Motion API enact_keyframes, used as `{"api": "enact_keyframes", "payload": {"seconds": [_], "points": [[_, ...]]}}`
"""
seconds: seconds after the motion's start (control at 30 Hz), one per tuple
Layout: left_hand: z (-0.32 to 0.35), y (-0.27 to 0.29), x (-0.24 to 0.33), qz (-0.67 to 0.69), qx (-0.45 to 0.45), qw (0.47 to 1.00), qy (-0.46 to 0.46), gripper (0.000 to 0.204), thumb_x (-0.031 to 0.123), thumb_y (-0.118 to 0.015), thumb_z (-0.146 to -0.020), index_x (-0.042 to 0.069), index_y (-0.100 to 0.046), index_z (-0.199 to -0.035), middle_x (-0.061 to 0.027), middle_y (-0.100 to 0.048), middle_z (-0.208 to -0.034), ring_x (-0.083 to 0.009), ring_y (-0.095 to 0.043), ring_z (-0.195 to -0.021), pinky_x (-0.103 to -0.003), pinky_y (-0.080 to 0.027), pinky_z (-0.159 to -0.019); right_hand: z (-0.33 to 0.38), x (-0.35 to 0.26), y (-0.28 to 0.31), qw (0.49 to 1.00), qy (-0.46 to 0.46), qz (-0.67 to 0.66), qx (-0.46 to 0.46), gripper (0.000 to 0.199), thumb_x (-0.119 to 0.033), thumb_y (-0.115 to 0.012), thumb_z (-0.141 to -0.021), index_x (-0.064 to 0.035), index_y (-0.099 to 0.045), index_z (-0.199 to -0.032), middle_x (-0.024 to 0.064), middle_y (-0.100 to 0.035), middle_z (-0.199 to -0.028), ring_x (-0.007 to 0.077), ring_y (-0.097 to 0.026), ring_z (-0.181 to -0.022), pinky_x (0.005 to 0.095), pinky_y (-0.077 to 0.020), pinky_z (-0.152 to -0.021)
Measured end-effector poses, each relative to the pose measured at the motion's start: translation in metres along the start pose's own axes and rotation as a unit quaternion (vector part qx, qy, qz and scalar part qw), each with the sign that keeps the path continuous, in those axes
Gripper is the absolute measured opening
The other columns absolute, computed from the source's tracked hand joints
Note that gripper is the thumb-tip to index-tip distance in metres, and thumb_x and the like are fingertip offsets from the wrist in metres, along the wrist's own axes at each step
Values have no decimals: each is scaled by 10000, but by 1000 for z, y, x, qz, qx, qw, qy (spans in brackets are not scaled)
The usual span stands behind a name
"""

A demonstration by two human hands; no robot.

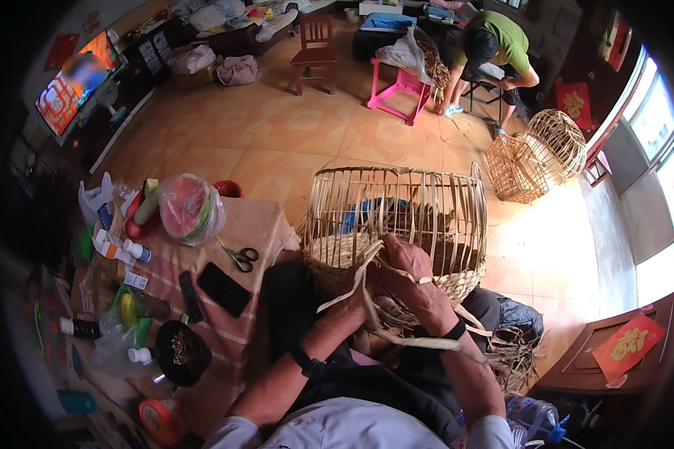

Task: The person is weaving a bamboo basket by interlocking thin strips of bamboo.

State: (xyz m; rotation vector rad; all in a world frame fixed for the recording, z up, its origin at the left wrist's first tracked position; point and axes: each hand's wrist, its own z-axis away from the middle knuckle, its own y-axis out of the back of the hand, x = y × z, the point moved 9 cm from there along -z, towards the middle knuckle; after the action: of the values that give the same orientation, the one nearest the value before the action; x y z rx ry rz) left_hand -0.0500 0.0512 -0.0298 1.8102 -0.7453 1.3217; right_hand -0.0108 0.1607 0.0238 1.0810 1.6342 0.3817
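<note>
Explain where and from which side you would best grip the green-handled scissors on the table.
Take the scissors by the green handle loops, probably coming from the right: the loops lie at the right end with bare cloth around them, while the closed blades point up-left toward the wrapped watermelon.

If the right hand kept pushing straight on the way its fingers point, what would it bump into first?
The right hand points up and leftward, already resting against the half-woven basket. It would most likely press straight into the woven band at the basket's base, where the loose strip is being worked, though depth is hard to judge here.
</note>
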Motion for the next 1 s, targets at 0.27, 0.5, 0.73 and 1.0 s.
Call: {"api": "enact_keyframes", "payload": {"seconds": [0.27, 0.5, 0.73, 1.0], "points": [[-8, 1, 13, -239, -6, 967, -91, 603, 5, -817, -690, 18, -555, -1233, -187, -600, -1147, -398, -596, -1087, -438, -508, -936, 38, 37, 35, 879, -280, -376, 85, 397, -95, -756, -896, -38, -567, -1241, 118, -745, -868, 176, -686, -654, 264, -515, -549], [-10, -3, 11, -246, -33, 966, -73, 526, -92, -737, -700, 12, -590, -1194, -161, -617, -1182, -363, -617, -1103, -399, -533, -930, 98, 45, 3, 682, -333, -638, 129, 336, -83, -808, -853, -15, -597, -1105, 35, -706, -812, 144, -620, -578, 254, -482, -497], [-18, 58, 71, -182, 9, 981, -65, 299, -81, -591, -861, 2, -647, -1142, -136, -677, -1053, -277, -681, -1010, -336, -535, -901, 55, 10, 25, 994, -91, 67, -5, 383, -202, -779, -892, -41, -604, -1192, 95, -653, -891, 119, -631, -786, 294, -483, -659], [-10, 36, 100, -224, 40, 967, -111, 261, -91, -484, -927, -3, -655, -1102, -162, -704, -1036, -292, -710, -976, -371, -564, -841, 110, 40, 30, 674, -247, -692, 83, 303, -211, -656, -996, -34, -612, -1238, -18, -632, -784, 36, -538, -627, 193, -412, -550]]}}
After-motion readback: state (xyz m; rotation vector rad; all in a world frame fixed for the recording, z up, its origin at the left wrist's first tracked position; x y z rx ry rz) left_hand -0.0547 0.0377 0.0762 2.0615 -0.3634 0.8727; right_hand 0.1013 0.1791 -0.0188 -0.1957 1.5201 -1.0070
